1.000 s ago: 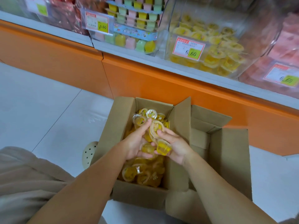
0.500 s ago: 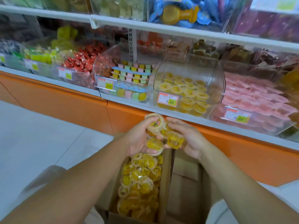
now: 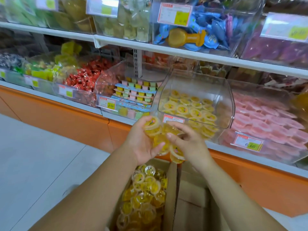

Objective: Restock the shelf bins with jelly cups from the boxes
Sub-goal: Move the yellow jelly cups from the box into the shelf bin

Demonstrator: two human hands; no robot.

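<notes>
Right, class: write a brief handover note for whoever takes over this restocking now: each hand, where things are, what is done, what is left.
Left hand: grips a handful of yellow jelly cups from its left side.
Right hand: holds the same handful from the right.
Where: the handful is just in front of the clear bin of matching cups, above the open cardboard box.
Done: handful out of the box; bin partly filled.
Left: put the handful into the bin, then move the boxed cups too.

Both arms (image 3: 103,189) extended forward, left hand (image 3: 141,140) cupped palm-up under jelly cups (image 3: 156,130), right hand (image 3: 188,144) opposite, fingers curled against same cluster, thumb seemingly on top
</notes>
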